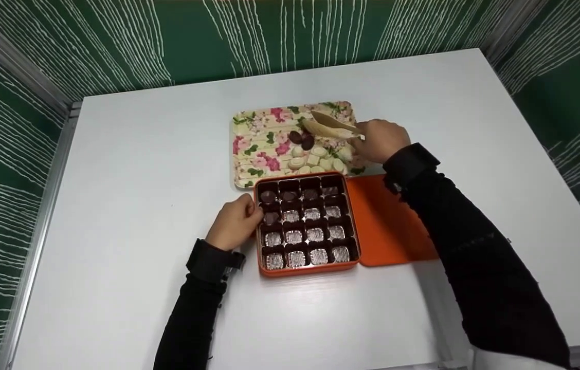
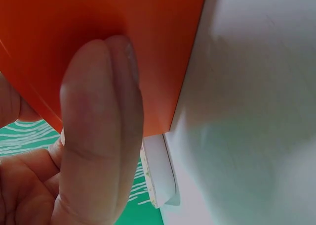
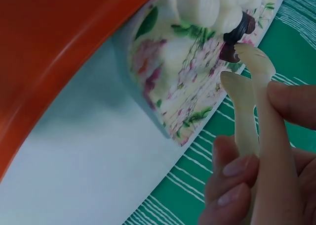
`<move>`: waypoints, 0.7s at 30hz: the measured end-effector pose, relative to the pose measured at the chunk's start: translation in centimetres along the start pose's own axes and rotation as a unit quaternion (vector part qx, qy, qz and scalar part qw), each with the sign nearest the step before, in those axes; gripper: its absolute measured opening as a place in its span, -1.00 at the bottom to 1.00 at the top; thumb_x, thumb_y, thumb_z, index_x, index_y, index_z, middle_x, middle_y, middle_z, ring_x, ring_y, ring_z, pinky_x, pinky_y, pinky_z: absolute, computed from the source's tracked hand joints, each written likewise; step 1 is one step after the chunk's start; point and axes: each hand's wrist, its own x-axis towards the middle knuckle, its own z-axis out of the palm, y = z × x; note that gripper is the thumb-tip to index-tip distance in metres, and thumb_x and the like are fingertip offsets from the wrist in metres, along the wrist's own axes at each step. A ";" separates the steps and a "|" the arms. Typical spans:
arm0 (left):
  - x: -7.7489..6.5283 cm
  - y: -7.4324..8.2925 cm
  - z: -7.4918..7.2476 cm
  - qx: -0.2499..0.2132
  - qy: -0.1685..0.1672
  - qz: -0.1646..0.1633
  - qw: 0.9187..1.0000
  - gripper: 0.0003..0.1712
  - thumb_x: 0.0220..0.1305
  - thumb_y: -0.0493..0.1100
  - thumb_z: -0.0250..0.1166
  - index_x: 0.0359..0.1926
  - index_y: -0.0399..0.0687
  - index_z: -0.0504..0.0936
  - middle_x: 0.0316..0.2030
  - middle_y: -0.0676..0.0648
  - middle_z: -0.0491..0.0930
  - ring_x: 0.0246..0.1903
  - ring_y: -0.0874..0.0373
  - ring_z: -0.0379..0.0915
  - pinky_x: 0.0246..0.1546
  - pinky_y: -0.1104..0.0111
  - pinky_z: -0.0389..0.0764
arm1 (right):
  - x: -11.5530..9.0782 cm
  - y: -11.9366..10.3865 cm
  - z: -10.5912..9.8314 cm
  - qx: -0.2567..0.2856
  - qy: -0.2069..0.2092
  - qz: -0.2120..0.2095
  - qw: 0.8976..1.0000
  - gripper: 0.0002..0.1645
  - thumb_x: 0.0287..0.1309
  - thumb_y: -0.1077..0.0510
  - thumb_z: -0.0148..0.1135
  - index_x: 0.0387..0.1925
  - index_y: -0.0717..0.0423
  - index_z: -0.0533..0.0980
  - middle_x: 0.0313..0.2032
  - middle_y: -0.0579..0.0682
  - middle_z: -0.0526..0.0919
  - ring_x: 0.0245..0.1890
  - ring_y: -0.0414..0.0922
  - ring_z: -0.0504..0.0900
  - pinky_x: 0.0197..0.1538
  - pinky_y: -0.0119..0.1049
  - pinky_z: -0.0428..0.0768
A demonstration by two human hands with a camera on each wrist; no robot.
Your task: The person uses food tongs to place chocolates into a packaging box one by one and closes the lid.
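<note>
My left hand (image 1: 235,222) grips the left wall of an orange box (image 1: 308,271); in the left wrist view, straight fingers (image 2: 94,116) lie against its outside. A brown divided insert fills the box. Dark chocolates (image 1: 289,196) sit along its far row, and one (image 1: 271,218) is in the second row's left compartment. My right hand (image 1: 381,141) holds pale wooden tongs (image 3: 266,111), their tips apart with nothing between them. They hover by loose dark chocolates (image 1: 295,136) on a floral tray (image 1: 256,133). White chocolates (image 1: 315,160) cluster at the tray's near right.
Beneath my right forearm, a flat orange lid (image 1: 387,226) lies against the box's right side. The tray stands just behind the box, both on a white table (image 1: 130,180). Green walls (image 1: 192,41) with white streaks enclose the table's far edge and sides.
</note>
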 end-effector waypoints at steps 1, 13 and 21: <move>0.0 0.0 0.0 0.001 0.000 0.000 1.000 -0.75 0.34 -0.19 0.18 -0.47 0.01 0.33 -0.60 0.07 0.31 -0.56 0.13 0.29 -0.48 0.30 0.31 | 0.1 0.1 -0.1 0.000 0.000 0.003 1.000 -0.41 0.51 0.03 0.07 0.38 0.32 0.40 0.02 0.38 0.64 -0.26 0.24 0.59 -0.22 0.05 0.42; 0.1 -0.1 0.0 0.000 -0.005 -0.006 1.000 -0.75 0.37 -0.16 0.17 -0.46 0.02 0.33 -0.60 0.08 0.33 -0.56 0.13 0.30 -0.50 0.30 0.32 | 1.5 0.7 -0.3 -0.019 -0.004 -0.022 1.000 -0.49 0.47 0.07 0.12 0.25 0.33 0.52 0.02 0.35 0.67 -0.10 0.27 0.63 -0.05 0.15 0.54; 0.1 -0.1 0.0 -0.004 -0.004 -0.005 1.000 -0.73 0.38 -0.16 0.18 -0.47 0.02 0.33 -0.60 0.08 0.32 -0.57 0.15 0.30 -0.51 0.31 0.34 | 0.4 1.0 0.0 -0.039 0.019 -0.038 0.998 -0.50 0.52 0.04 0.09 0.31 0.24 0.50 0.04 0.31 0.67 -0.20 0.23 0.62 -0.19 0.08 0.49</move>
